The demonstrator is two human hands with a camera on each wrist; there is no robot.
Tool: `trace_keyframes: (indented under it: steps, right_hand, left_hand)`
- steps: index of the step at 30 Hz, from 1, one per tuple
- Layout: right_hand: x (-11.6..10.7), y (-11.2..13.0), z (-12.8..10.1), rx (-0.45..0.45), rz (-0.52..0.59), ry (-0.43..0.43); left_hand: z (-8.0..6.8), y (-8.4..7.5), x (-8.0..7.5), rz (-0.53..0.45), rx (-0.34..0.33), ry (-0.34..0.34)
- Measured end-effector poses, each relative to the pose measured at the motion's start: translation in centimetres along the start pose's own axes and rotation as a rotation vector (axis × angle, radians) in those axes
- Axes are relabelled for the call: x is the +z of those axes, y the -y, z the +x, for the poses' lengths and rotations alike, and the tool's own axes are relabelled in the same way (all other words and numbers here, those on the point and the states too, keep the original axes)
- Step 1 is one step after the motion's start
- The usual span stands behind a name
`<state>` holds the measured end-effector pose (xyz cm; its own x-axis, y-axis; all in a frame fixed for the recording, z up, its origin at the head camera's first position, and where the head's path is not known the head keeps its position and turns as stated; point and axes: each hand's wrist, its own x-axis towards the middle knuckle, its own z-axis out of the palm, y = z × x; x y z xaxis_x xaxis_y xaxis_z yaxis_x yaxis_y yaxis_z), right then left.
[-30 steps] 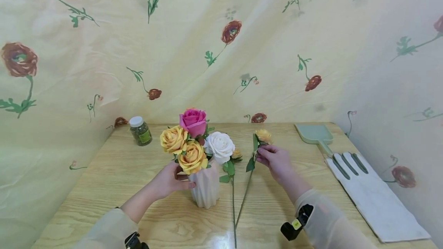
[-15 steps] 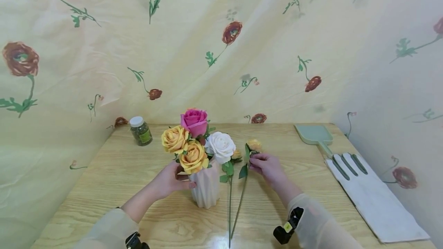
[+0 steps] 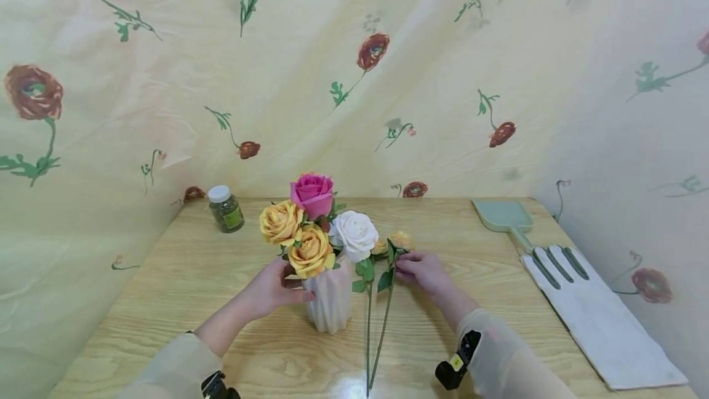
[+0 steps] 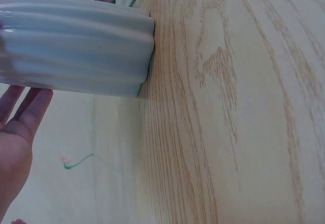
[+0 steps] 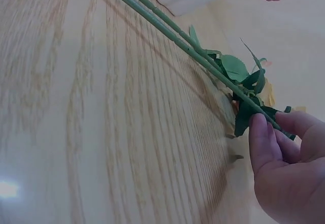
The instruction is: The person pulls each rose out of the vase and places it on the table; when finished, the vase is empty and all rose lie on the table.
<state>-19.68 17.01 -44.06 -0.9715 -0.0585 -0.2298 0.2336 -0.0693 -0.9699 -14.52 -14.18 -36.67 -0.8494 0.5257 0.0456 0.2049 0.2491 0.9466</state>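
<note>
With the left hand (image 3: 272, 291) gripping the ribbed white ceramic vase (image 3: 330, 295) on the wooden table (image 3: 166, 288), the right hand (image 3: 423, 271) pinches a small yellow artificial rose stem (image 3: 384, 325) beside it, whose leaves might snag the neighbouring stem

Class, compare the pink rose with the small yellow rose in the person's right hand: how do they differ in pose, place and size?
The pink rose stands upright in the ribbed vase; the small yellow rose lies low over the table. The pink rose's bloom looks bigger. The right hand pinches the yellow rose's stem; no hand touches the pink rose. Both have green leaves.
</note>
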Motion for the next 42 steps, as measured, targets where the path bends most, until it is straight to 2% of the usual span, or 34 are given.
trace_keyframes:
  steps: [4, 10, 12, 15, 17, 22, 26, 31, 38, 42]
  right_hand:
    - [-0.2, 0.0, -0.2, 0.011, -0.022, 0.013]
    - [-0.4, 0.1, -0.6, 0.001, -0.041, 0.056]
    - [-0.6, 0.3, -0.7, -0.018, -0.111, 0.08]
    - [-0.9, 1.0, -0.9, -0.044, -0.224, 0.068]
    - [-1.0, 1.7, -1.0, -0.055, -0.262, 0.057]
    - [-1.1, 3.7, -1.6, -0.078, -0.223, 0.097]
    - [-0.4, 5.1, -2.3, -0.129, -0.278, 0.119]
    - [1.5, 6.6, -3.7, -0.211, -0.424, 0.12]
    - [4.2, 8.0, -5.5, -0.415, -0.373, 0.22]
    - [5.1, 8.4, -6.1, -0.481, -0.314, 0.262]
  left_hand:
    - [0.0, 0.0, 0.0, 0.001, 0.022, 0.007]
    - [0.5, 1.7, -0.2, 0.005, 0.029, 0.0]
    - [0.6, 2.1, -0.2, 0.011, 0.027, -0.002]
    - [0.6, 2.4, -0.2, 0.016, 0.033, -0.003]
    - [0.7, 2.4, -0.2, 0.019, 0.038, -0.004]
    - [0.7, 2.5, -0.2, 0.024, 0.057, -0.006]
    - [0.7, 2.5, -0.2, 0.028, 0.071, -0.006]
    - [0.6, 2.5, -0.2, 0.028, 0.074, -0.006]
    - [0.6, 2.3, -0.1, 0.022, 0.081, -0.005]
    - [0.6, 2.2, -0.1, 0.02, 0.081, -0.005]
